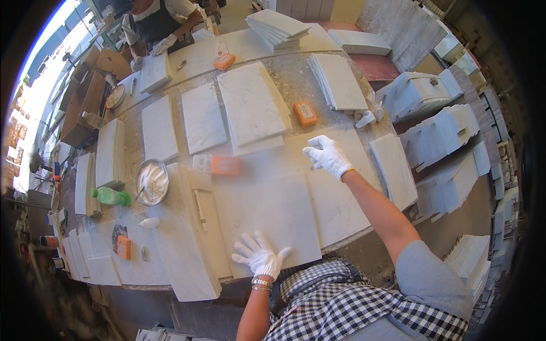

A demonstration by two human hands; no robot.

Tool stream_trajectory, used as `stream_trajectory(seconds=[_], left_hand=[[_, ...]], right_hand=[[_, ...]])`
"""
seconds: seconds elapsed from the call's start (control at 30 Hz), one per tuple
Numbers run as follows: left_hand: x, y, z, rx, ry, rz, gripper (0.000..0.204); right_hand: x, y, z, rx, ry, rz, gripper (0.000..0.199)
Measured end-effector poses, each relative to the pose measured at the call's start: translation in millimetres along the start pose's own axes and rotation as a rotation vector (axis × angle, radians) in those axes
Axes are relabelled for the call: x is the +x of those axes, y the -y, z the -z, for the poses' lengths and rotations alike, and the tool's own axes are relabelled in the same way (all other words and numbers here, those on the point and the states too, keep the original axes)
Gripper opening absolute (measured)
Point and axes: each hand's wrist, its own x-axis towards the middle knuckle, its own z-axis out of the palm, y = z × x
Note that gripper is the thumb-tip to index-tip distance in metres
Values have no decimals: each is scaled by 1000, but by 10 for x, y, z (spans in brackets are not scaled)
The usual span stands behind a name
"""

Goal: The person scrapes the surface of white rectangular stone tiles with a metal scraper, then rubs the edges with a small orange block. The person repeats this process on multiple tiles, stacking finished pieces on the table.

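In a white knit glove, my left hand (260, 256) lies with its fingers spread at the near edge of a pale stone slab (267, 210). My right hand (327, 156), also gloved in white, hovers over or rests on the larger slab (341, 199) to the right. Its fingers are loosely bent and apart, and nothing shows in them. Beyond the left slab's far edge is an orange block (226, 166), somewhat blurred. A second orange block (305, 113) sits just past my right hand, beside a stack of marble slabs (253, 105).
A metal bowl of white paste (152, 182) and a green bottle (111, 196) stand on the left. More slabs (338, 82) are stacked at the far right. Across the table, a co-worker's gloved hand (164, 44) touches a slab stack (154, 73).
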Motion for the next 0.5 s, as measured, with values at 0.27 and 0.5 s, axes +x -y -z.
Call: stream_trajectory(seconds=[0.27,0.5], left_hand=[[-2,9,-83,70,-76,7,124],[17,33,-166,73,-109,13,129]], right_hand=[[863,440,-411,-307,-53,195,98],[1035,726,-415,-524,103,186,103]])
